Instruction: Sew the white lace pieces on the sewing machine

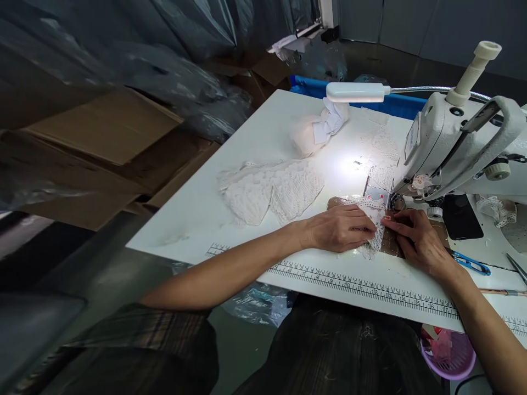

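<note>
White lace fabric (373,204) lies under the needle area of a white sewing machine (428,137). My left hand (343,227) rests on the lace just left of the needle, its fingers together and pressed on the cloth. To the right of the needle, my right hand (420,238) has thumb and index finger drawn close at the lace's right edge, over a brown plate. What those fingertips pinch, if anything, is too small to make out. Small red spots show on the lace near the presser foot.
Lace pieces (272,189) and a pale bundle (319,129) lie on the white table (197,203). A black phone (461,216), blue snips (471,263) and tweezers (516,269) are at the right. A purple basket (450,362) stands below; cardboard boxes (107,126) are at the left.
</note>
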Available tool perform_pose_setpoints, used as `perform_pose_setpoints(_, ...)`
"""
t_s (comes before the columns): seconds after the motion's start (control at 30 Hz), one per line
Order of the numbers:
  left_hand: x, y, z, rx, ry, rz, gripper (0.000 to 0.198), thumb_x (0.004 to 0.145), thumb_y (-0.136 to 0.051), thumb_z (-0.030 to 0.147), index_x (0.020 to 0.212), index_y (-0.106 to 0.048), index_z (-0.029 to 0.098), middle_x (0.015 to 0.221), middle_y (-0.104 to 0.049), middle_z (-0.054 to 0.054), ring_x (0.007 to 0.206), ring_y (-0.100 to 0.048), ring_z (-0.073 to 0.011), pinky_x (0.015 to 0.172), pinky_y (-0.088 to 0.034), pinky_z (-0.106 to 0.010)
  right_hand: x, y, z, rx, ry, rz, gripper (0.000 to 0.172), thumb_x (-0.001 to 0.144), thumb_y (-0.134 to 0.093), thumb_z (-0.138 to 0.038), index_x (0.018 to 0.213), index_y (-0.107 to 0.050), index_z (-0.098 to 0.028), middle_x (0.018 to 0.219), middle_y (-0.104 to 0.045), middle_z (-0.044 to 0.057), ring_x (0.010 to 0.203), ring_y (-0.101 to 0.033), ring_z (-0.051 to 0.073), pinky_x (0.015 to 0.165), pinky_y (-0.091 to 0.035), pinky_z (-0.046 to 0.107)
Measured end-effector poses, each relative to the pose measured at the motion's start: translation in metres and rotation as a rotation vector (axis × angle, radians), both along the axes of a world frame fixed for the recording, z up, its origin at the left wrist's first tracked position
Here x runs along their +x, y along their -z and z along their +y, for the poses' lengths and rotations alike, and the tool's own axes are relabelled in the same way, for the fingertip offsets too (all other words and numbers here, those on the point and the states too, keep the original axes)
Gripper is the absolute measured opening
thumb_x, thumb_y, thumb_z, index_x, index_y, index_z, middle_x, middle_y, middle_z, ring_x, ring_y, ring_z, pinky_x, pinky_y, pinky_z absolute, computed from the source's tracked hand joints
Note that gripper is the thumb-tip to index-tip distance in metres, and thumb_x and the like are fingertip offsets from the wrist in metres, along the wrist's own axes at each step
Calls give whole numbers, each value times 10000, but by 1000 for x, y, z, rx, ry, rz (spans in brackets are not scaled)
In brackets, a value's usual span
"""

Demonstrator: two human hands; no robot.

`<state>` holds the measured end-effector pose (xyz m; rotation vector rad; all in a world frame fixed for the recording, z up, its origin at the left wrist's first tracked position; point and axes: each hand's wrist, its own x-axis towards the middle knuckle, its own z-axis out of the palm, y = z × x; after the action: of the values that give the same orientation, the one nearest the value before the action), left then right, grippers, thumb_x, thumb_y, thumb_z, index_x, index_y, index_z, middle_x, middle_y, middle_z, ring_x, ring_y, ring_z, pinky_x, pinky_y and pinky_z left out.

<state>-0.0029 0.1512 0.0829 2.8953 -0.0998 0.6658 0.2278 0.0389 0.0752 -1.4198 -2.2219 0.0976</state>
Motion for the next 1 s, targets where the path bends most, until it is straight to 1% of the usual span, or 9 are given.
perform_pose_setpoints(0.13,0,3,1,-63,10,75,200,974,-526,189,1002,-721,222,1066,-747,-59,959,-692,-162,834,-584,-354,0,2,0,-9,9,5,383,933,-450,-164,1236,-677,-228,1116,-594,138,1027,-561,258,844,-563,476)
perform_pose_setpoints(0.27,0,4,1,-84,12,75,200,975,-528,185,1013,-719,230,1071,-748,-55,979,-690,-160,852,-584,-355,0,2,-2,-27,25,20,400,929,-450,-162,1260,-661,-238,1144,-597,134,1038,-565,262,867,-558,494)
perform_pose_setpoints(0.4,-1,4,0,-40,7,37,203,989,-514,193,1012,-715,212,1049,-752,-57,960,-689,-157,828,-580,-334,0,-3,-5,-32,5,28,430,932,-443,-137,1301,-632,-251,1181,-598,124,1063,-565,253,901,-549,479)
perform_pose_setpoints(0.5,0,5,0,14,28,-39,190,989,-518,188,1007,-707,191,1041,-755,-58,948,-690,-156,810,-575,-319,1,-6,-7,-25,-55,-24,422,928,-475,-137,1275,-648,-303,1195,-593,107,1071,-555,253,896,-541,472)
perform_pose_setpoints(0.6,0,5,0,55,44,-111,175,981,-527,172,976,-702,166,1014,-759,-62,919,-693,-154,795,-574,-307,0,-6,-7,-17,-69,-63,431,919,-506,-141,1279,-643,-334,1192,-583,107,1096,-539,265,891,-534,473)
perform_pose_setpoints(0.7,0,5,1,71,52,-156,164,969,-538,158,956,-701,151,1003,-760,-68,898,-696,-158,792,-577,-313,-2,-4,-6,3,-68,-67,443,915,-501,-126,1289,-635,-323,1180,-574,115,1104,-532,266,881,-531,464)
perform_pose_setpoints(0.9,0,6,1,30,14,-72,165,964,-548,182,962,-711,203,1005,-761,-31,907,-697,-148,832,-581,-324,-3,-1,-7,32,-53,-65,404,914,-492,-117,1243,-665,-275,1173,-577,125,1071,-541,262,858,-537,460)
perform_pose_setpoints(1.0,1,7,2,29,23,-107,143,964,-565,206,963,-707,187,998,-761,-39,902,-699,-153,808,-593,-320,-3,-3,-7,28,-53,-79,379,916,-500,-127,1227,-678,-251,1166,-585,128,1048,-552,256,852,-548,450)
